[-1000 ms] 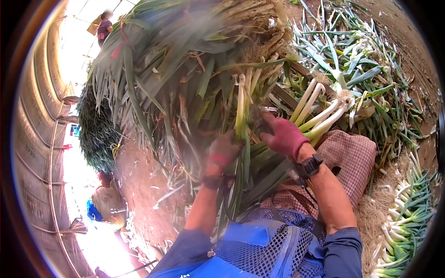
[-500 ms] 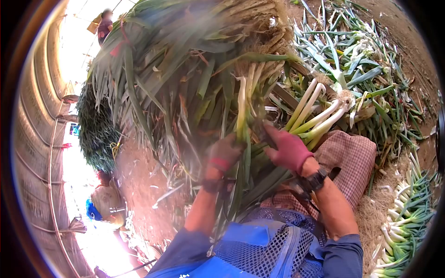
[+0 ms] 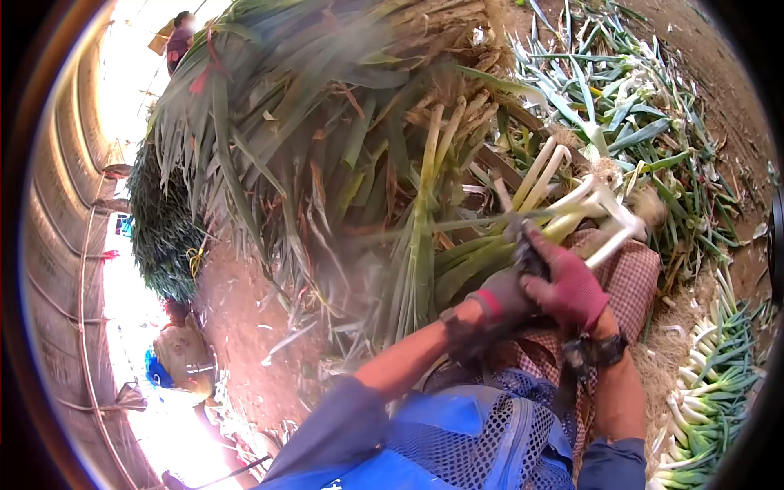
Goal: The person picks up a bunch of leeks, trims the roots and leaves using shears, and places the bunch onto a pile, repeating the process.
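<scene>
Two gloved hands close together, right of centre. Left hand (image 3: pixel 508 298), dark glove: fingers blurred and partly hidden behind the other hand; cannot tell how far open the grip is or what it has hold of. Right hand (image 3: pixel 572 286), red glove: fingers look bent near a small dark object (image 3: pixel 531 255); grip not clear either, hold unconfirmed.

Pale-stemmed stalks (image 3: pixel 563 224) just beyond the fingers, white ends towards right of centre, above the checked cloth (image 3: pixel 633 265).

Progress, my reading: part done, much left. Done: long row of clean white-stemmed stalks (image 3: pixel 702 408), lower right. Left: big heap of leafy, rooty stalks (image 3: pixel 302 139), upper left to top centre, by far the larger lot. Loose leaves (image 3: pixel 645 131) strewn upper right, look like strippings.
</scene>
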Available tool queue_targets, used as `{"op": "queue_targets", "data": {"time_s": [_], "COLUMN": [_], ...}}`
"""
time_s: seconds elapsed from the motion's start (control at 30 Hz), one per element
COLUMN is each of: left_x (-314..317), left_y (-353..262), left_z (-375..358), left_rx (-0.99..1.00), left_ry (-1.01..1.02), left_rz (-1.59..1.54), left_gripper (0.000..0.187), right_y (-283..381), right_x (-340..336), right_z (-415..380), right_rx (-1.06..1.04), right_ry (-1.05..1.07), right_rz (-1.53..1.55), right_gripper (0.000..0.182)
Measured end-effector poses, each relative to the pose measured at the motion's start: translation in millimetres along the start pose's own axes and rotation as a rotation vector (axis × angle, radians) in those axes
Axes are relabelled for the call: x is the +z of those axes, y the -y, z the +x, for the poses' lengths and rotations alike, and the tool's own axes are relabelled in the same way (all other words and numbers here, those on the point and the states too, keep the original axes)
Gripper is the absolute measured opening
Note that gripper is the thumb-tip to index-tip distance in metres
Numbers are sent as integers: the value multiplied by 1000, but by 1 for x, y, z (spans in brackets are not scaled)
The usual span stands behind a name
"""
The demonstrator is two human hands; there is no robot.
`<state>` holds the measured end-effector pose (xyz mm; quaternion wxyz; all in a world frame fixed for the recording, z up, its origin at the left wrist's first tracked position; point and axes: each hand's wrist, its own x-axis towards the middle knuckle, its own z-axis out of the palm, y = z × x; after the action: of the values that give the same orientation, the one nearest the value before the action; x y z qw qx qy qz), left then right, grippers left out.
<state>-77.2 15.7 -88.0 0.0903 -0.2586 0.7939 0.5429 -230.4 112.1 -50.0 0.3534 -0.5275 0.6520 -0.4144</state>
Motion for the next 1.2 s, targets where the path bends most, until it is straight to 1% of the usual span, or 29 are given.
{"op": "queue_targets", "data": {"time_s": [0.03,0.07,0.1,0.17,0.23,0.27,0.3,0.33,0.37,0.4,0.43,0.47,0.5,0.57,0.6,0.67,0.7,0.77,0.8,0.9,0.97,1.0,1.07,1.1,1.13,1.17,1.2], "left_x": [-2,-10,-20,-53,-97,-117,-131,-138,-142,-143,-142,-141,-142,-139,-137,-136,-137,-141,-141,-140,-140,-141,-140,-138,-137,-137,-137], "left_y": [1,0,0,26,42,63,90,122,157,174,173,167,160,141,136,131,130,130,130,123,121,120,116,113,110,106,106], "left_z": [-1,-5,-9,-22,-31,-33,-31,-23,-15,-12,-12,-11,-9,-11,-11,-12,-12,-9,-9,-12,-14,-14,-15,-16,-16,-16,-17], "left_rx": [2,20,37,35,-234,-276,-314,-315,-241,-166,-164,-202,-239,-273,-303,-319,-334,-356,-375,-344,-349,-344,-352,-364,-364,-419,-476], "left_ry": [-2,-77,-152,-409,-699,-801,-903,-906,-915,-921,-920,-861,-799,-789,-782,-786,-791,-756,-717,-744,-725,-706,-721,-731,-728,-716,-704], "left_rz": [0,49,99,-81,9,107,207,207,266,324,324,214,107,96,83,97,115,128,141,186,158,128,124,119,117,165,215], "left_gripper": [35,36,38,40,36,36,36,36,38,39,39,40,42,42,43,43,43,44,46,46,47,48,47,46,46,46,46], "right_y": [0,-10,-16,-14,5,11,16,21,28,31,33,34,34,35,36,36,36,33,32,29,31,29,27,29,31,33,33], "right_x": [-12,-14,-15,-13,-2,8,20,31,39,46,51,54,57,65,67,68,67,64,68,71,68,70,70,69,66,63,61], "right_z": [4,6,5,2,-6,-6,-4,0,4,8,12,15,15,12,14,22,21,17,18,31,43,40,34,37,42,51,59], "right_rx": [203,226,254,281,196,195,160,124,136,136,189,241,242,129,131,283,282,191,193,172,192,192,86,89,151,210,210], "right_ry": [24,-57,-66,-69,96,101,206,310,290,292,294,293,289,377,377,306,307,342,344,333,242,242,200,200,222,246,247], "right_rz": [-95,-242,-236,-224,-111,-109,-101,-92,-139,-138,-163,-189,-189,-158,-158,-238,-240,-144,-143,-185,-156,-156,-205,-206,-211,-215,-214], "right_gripper": [77,76,77,77,81,81,82,83,86,86,85,85,85,82,82,82,82,82,82,82,81,81,79,79,78,77,77]}}
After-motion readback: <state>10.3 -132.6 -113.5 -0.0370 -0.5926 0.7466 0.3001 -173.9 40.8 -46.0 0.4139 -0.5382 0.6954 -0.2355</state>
